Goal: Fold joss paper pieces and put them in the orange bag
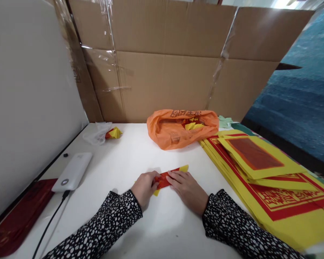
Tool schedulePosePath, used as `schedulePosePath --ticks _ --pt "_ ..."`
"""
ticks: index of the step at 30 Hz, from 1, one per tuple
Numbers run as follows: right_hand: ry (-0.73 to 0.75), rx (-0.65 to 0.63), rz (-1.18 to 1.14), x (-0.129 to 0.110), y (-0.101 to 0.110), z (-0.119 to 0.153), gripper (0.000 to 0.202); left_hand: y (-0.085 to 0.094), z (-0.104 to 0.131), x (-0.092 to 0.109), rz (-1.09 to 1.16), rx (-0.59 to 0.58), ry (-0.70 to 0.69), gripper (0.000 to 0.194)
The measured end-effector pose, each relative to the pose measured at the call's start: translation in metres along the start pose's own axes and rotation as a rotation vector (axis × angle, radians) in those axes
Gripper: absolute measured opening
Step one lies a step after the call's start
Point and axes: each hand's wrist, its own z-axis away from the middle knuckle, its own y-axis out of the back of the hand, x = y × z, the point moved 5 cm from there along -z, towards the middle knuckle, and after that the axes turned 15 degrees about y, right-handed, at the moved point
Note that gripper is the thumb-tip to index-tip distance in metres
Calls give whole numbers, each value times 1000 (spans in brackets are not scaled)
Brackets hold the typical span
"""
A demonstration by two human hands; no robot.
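Observation:
A folded strip of red and yellow paper (164, 179) lies slantwise on the white table between my hands, its yellow corners sticking out at the ends. My left hand (145, 187) is closed on the strip's left part, with thumb and curled fingers against it. Bent fingers of my right hand (188, 190) hold the right part down from above; the thumb is mostly hidden. Beyond the hands sits an orange plastic bag (166, 135), its mouth toward me, with folded red and yellow paper pieces (193, 125) inside.
Stacked yellow and red printed paper sheets (283, 216) lie at right, smaller sheets (255, 156) on top. To the left are a white power bank (75, 169) with a black cable (52, 221), a dark red pouch (21, 216) and a clear bag (97, 133). Cardboard (164, 79) stands behind.

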Motion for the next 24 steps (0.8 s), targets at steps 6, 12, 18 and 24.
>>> schedulePosePath --ticks 6,12,18,24 --pt "-39 -136 -5 -20 -6 7 80 2 12 8 -243 161 -224 32" --pt "-22 -173 -76 -27 -8 12 99 4 8 -18 -210 167 -182 36" --pt "-44 -179 -138 -26 -7 12 93 20 15 -18 18 183 -196 27" --pt "-50 -181 -148 -27 -4 10 92 11 26 -14 212 32 -39 37"
